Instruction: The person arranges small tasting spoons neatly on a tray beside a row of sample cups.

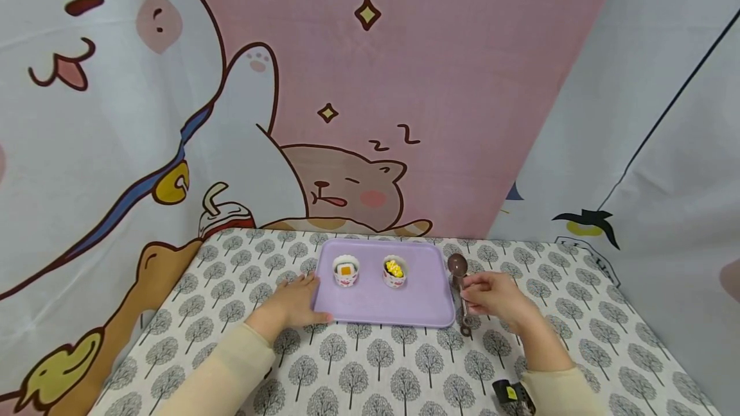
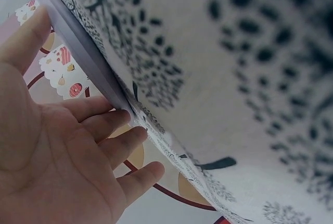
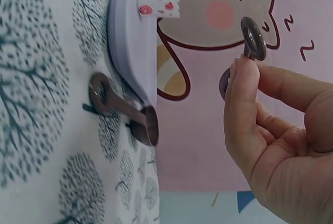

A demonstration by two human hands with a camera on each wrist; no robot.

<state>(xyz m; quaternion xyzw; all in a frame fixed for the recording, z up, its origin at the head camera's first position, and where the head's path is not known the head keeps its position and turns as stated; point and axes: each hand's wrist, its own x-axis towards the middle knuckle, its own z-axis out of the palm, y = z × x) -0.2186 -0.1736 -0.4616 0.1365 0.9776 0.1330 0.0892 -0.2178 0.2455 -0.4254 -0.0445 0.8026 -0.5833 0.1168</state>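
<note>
In the head view, a lilac tray [image 1: 370,303] lies on the cloth. My left hand [image 1: 293,303] rests at its left end, fingers spread, thumb near the front corner. In the left wrist view, the fingertips touch the tray's rim [image 2: 86,52]. Just off the tray's right edge, my right hand [image 1: 491,297] pinches a brown measuring spoon [image 3: 254,39] near its ring end between thumb and fingers, its bowl partly hidden behind them. Below it, a second brown measuring spoon [image 3: 122,107] lies on the cloth beside the tray.
Two small patterned paper cups stand on the tray: the left cup [image 1: 347,280] holds a white and orange piece, the right cup [image 1: 396,281] yellow bits. A tree-print cloth [image 1: 376,364] covers the table. Behind it hangs a cartoon curtain [image 1: 451,114].
</note>
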